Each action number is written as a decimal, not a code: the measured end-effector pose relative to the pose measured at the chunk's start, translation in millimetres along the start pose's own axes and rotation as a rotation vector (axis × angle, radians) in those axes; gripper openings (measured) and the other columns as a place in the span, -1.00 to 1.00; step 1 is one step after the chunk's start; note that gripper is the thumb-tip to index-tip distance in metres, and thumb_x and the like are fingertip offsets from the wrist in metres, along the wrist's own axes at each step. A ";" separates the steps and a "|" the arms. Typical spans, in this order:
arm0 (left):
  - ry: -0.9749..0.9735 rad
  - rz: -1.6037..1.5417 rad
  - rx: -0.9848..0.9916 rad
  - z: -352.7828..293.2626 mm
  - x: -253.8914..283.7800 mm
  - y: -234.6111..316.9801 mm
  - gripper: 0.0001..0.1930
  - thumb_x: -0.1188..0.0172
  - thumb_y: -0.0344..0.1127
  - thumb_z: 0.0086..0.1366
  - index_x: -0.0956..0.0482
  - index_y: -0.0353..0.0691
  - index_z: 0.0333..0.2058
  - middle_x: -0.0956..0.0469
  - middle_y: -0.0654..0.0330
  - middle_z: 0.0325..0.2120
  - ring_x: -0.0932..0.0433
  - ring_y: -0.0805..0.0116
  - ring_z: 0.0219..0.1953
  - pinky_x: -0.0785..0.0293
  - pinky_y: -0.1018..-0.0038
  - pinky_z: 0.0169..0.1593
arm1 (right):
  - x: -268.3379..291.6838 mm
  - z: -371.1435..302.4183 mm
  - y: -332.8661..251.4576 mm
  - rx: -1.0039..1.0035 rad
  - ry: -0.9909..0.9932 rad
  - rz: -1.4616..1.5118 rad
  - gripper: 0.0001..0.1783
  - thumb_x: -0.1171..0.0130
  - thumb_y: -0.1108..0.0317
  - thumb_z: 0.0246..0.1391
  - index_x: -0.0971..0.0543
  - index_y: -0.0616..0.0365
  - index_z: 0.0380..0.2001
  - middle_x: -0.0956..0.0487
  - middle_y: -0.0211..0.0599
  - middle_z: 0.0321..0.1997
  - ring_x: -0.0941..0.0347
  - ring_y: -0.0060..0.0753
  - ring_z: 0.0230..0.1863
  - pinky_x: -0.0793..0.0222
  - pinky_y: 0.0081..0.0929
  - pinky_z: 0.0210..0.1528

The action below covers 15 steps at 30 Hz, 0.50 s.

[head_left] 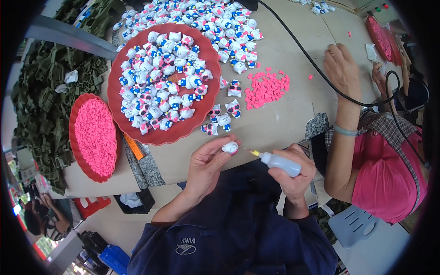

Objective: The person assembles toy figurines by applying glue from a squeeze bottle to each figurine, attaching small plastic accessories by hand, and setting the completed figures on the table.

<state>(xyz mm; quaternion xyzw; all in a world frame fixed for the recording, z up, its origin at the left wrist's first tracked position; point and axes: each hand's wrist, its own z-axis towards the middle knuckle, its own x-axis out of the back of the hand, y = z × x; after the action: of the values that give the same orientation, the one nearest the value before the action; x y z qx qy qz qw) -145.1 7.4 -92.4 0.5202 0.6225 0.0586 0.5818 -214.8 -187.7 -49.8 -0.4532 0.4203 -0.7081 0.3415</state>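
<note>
Between thumb and fingers of my left hand is a small white toy figurine with some pink on it. My right hand is wrapped round a small translucent squeeze bottle with a yellow collar and a thin needle tip. The tip points left at the figurine, a short gap away from it. Just beyond my left hand several white, blue and pink figurines lie on the table. A scattered pile of small pink pieces lies farther off, to their right.
A red scalloped tray is heaped with figurines; more figurines lie behind it. Pink pieces fill a red dish at left, near dark green parts. A black cable crosses above the table. A co-worker's hand rests at right.
</note>
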 end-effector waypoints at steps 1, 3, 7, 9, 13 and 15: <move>-0.022 -0.011 -0.021 0.5 0.2 0.5 -0.69 -0.05 -0.55 0.27 -0.43 -0.32 0.00 -0.41 0.03 0.06 -0.44 0.17 0.08 -0.38 0.41 0.11 | 1.1 -0.4 2.8 -0.003 0.030 0.031 -0.62 -0.43 0.48 -0.33 -0.60 0.32 -0.32 -0.53 -0.31 -0.55 -0.35 -0.49 -0.56 -0.21 -0.60 -0.49; -0.037 -0.043 -0.013 1.3 3.5 0.1 -0.69 -0.04 -0.53 0.29 -0.41 -0.32 0.02 -0.41 0.02 0.05 -0.45 0.16 0.07 -0.41 0.42 0.08 | 1.5 -1.5 7.4 -0.122 0.046 0.159 -0.61 -0.40 0.51 -0.31 -0.59 0.32 -0.29 -0.55 -0.30 -0.47 -0.37 -0.50 -0.50 -0.25 -0.61 -0.43; -0.048 -0.200 0.129 -0.8 7.5 3.8 -0.66 -0.01 -0.49 0.32 -0.36 -0.29 0.07 -0.42 0.01 0.03 -0.48 0.11 0.03 -0.47 0.40 0.01 | -16.2 7.9 15.3 -0.313 0.127 0.267 -0.61 -0.32 0.59 -0.24 -0.54 0.30 -0.21 -0.55 -0.29 -0.25 -0.42 -0.51 -0.34 -0.33 -0.57 -0.24; -0.053 -0.183 0.113 -1.5 9.9 2.3 -0.66 0.00 -0.48 0.33 -0.35 -0.29 0.07 -0.43 0.01 0.02 -0.48 0.10 0.02 -0.48 0.39 0.00 | -27.1 17.3 27.1 -0.180 0.106 0.205 -0.63 -0.31 0.58 -0.22 -0.54 0.26 -0.22 -0.54 -0.26 -0.21 -0.44 -0.44 -0.25 -0.35 -0.53 -0.16; -0.084 -0.067 0.034 -1.6 10.5 0.5 -0.68 0.01 -0.47 0.34 -0.36 -0.30 0.06 -0.43 -0.01 0.01 -0.49 0.08 0.01 -0.48 0.37 -0.01 | -46.6 20.8 37.6 -0.122 0.039 -0.085 -0.61 -0.25 0.63 -0.15 -0.47 0.28 -0.16 -0.51 -0.15 -0.07 -0.47 -0.45 -0.15 -0.38 -0.55 -0.06; -0.083 -0.059 0.037 -3.5 11.2 0.6 -0.68 0.01 -0.46 0.34 -0.36 -0.30 0.06 -0.43 -0.02 0.01 -0.49 0.08 0.01 -0.48 0.37 -0.01 | -55.3 21.3 39.6 -0.113 0.038 0.046 -0.60 -0.23 0.64 -0.12 -0.43 0.29 -0.13 -0.53 -0.13 -0.06 -0.48 -0.43 -0.07 -0.38 -0.49 0.01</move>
<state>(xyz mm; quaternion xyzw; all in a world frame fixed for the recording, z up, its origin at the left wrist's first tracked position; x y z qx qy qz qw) -145.0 17.5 -98.4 0.5143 0.6139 0.0081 0.5988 -171.3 -162.4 -100.2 -0.4482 0.4763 -0.6838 0.3236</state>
